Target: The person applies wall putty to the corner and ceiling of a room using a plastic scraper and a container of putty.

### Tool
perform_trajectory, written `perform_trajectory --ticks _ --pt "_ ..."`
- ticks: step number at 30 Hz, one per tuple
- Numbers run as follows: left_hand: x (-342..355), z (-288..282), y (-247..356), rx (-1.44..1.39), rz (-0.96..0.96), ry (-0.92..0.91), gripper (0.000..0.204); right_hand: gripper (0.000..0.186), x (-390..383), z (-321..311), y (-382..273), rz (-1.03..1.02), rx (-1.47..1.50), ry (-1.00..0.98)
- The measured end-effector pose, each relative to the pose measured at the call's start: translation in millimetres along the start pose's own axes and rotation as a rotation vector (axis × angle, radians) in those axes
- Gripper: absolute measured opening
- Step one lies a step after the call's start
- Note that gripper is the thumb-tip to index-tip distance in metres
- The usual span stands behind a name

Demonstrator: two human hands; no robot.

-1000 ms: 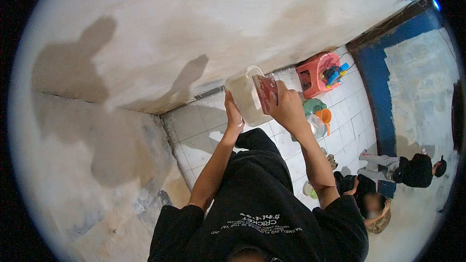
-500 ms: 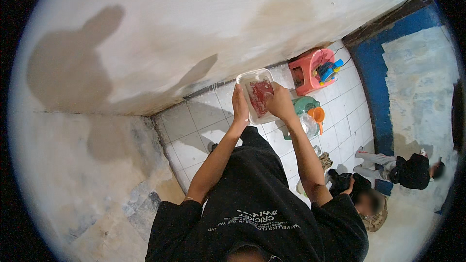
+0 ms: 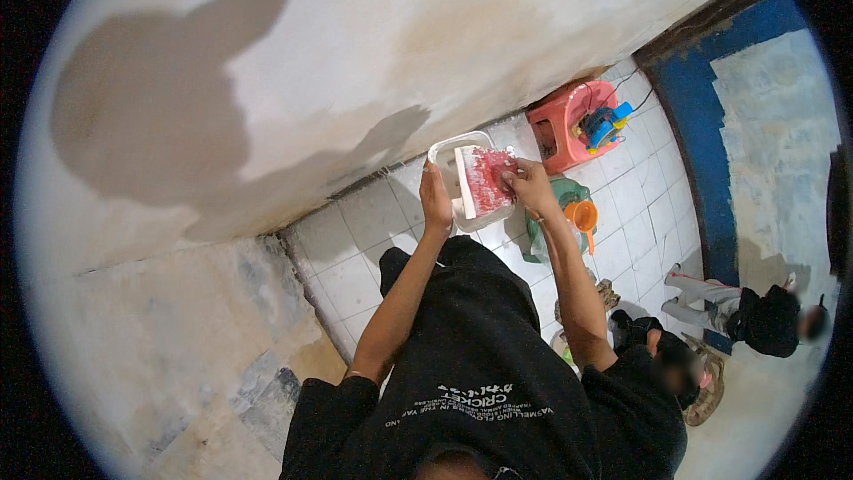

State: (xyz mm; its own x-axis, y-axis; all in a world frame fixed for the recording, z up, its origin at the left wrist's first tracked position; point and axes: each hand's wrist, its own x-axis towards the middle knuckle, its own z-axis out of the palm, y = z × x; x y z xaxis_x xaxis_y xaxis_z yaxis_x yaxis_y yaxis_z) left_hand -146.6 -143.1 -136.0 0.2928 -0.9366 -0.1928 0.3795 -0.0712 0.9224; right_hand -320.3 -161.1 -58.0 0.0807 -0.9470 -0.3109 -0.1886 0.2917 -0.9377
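Note:
My left hand (image 3: 436, 200) grips the left side of a clear-white plastic tub (image 3: 460, 139) in front of my body. In my right hand (image 3: 530, 185) is a flat red scraper (image 3: 486, 180), speckled with white material and with a white band along its left edge, pinched by its right part over the tub. Much of the tub's inside is hidden under the scraper. Below my right hand on the tiled floor are a green container (image 3: 565, 187) and an orange dipper (image 3: 582, 216).
A pink stool (image 3: 554, 123) holding a blue-yellow device (image 3: 603, 129) stands against the pale wall (image 3: 355, 44). On my right are a crouching person (image 3: 662, 360), another person (image 3: 764, 316) by a blue, partly patched wall (image 3: 742, 13), and a tiled floor (image 3: 338, 258) underfoot.
The scraper dropped into the tub, then came slightly right, now showing a white band on its edge and more white flecks. My hands and the tub shifted right and lower.

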Motion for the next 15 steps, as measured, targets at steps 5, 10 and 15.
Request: perform_trajectory --ticks 5,10,15 --pt "12 10 -9 -0.199 -0.139 0.029 0.049 0.020 15 -26 15 0.141 0.187 -0.056" --pt "28 9 -14 -0.278 -0.203 -0.025 0.050 0.013 23 -29 13 0.222 0.528 -0.069" --pt "38 -9 -11 -0.503 -0.191 0.047 0.055 0.010 40 -25 8 0.233 0.811 0.002"
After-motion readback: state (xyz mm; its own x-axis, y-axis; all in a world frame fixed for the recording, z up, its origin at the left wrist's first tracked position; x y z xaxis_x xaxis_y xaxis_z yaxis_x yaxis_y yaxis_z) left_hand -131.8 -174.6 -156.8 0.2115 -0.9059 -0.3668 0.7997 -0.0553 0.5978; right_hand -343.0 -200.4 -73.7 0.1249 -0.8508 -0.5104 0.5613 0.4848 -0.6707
